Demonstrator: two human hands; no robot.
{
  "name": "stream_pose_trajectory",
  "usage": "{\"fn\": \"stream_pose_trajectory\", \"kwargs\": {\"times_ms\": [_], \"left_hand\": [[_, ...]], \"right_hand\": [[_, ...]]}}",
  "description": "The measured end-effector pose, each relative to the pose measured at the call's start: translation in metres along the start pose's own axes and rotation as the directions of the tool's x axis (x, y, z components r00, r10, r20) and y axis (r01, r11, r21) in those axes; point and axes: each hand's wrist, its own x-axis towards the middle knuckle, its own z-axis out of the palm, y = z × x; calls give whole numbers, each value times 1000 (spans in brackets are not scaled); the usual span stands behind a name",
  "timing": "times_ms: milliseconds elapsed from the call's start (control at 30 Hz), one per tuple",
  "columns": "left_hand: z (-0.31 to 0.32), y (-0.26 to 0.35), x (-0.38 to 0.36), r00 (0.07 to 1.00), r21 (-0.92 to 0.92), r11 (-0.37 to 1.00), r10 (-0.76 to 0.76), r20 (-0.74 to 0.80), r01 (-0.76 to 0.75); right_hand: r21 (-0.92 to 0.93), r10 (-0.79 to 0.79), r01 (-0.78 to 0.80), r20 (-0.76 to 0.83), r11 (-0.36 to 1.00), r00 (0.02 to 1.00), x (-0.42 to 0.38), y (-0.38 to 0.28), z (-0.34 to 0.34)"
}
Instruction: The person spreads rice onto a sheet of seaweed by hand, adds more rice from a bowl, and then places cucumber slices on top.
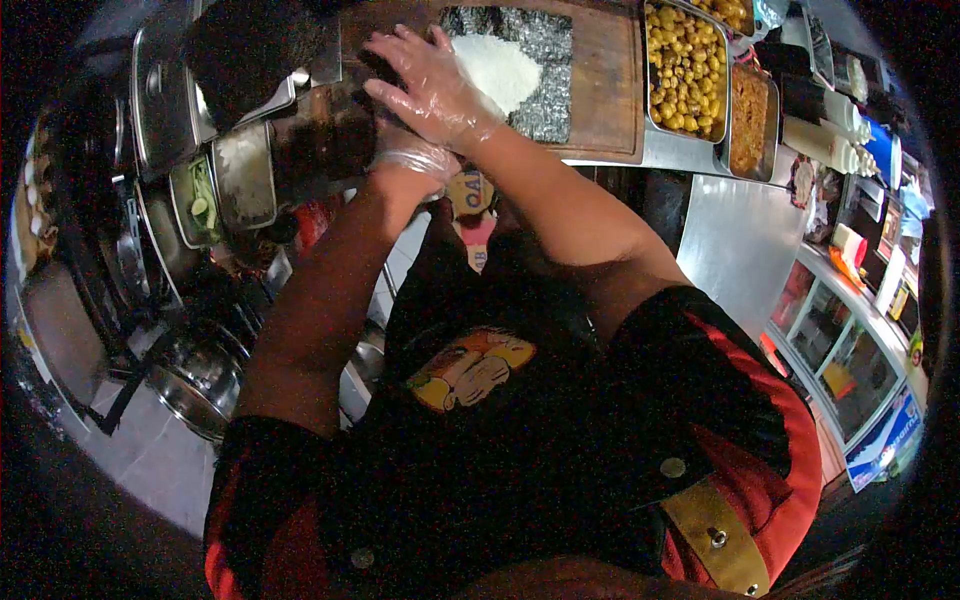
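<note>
Both of my hands wear clear plastic gloves. My right hand (425,88) reaches across from the right with its fingers spread, over the left edge of the rice. Beneath it, my left hand (405,150) is close to the right wrist; its fingers are hidden, so I cannot tell what they hold. A dark nori sheet (557,95) lies on the wooden board (608,90). White rice (505,72) covers part of the sheet in a flat patch next to my right hand.
To the right stand a metal tray of small yellow-brown round pieces (686,70), an orange-brown food tray (750,120) and white squeeze bottles (820,140). On the left are a tray with green slices (203,210), a pale-filled tray (245,170) and a steel bowl (200,375).
</note>
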Motion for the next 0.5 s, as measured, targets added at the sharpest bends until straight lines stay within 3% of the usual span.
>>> {"fn": "stream_pose_trajectory", "kwargs": {"times_ms": [133,167,200,233,300,367,400,500], "left_hand": [[-36,13,-8,968,151,988,-71,241,35],[-36,12,-10,975,137,990,-54,216,25],[-31,9,-7,988,98,995,-34,149,20],[-15,-2,-7,994,-81,996,24,-111,-33],[6,-10,-12,987,-154,987,16,-157,-41],[10,-9,-13,976,-211,975,24,-217,-71],[11,-8,-13,975,-216,974,27,-220,-76],[10,-7,-17,987,-82,995,49,-152,-62]], "right_hand": [[-70,-33,32,-7,997,999,-4,-2,-4],[301,174,-151,-51,942,983,-1,3,-12],[632,372,-282,-11,722,928,2,10,-21],[883,439,-166,-50,439,897,4,20,-32],[809,447,-148,-153,569,881,-8,36,-58],[320,257,-183,-206,929,944,-18,43,-65],[14,156,-156,-184,988,971,-21,46,-67],[-81,118,-116,13,990,993,-27,10,-52]]}}
